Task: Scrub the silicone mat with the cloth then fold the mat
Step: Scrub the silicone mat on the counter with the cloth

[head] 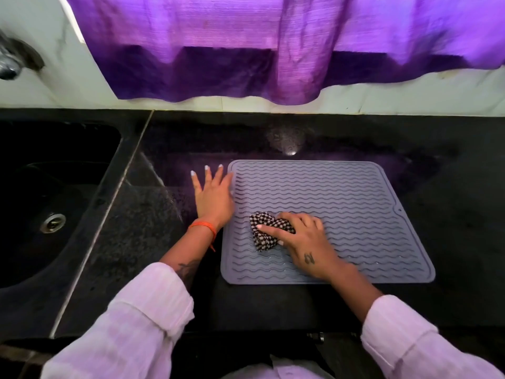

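Note:
A grey silicone mat (355, 203) with wavy ridges lies flat on the black counter. On its near left part sits a bunched black-and-white checked cloth (263, 228). My right hand (303, 242) grips the cloth and holds it down on the mat. Flat on the counter, with fingers spread, my left hand (214, 194) rests along the mat's left edge, its thumb side touching that edge.
A dark sink (35, 187) with a metal drain is sunk into the counter at the left. A tap (11, 60) juts from the wall at the far left. A purple curtain (246, 45) hangs over the back wall. Bare black counter (451, 187) surrounds the mat.

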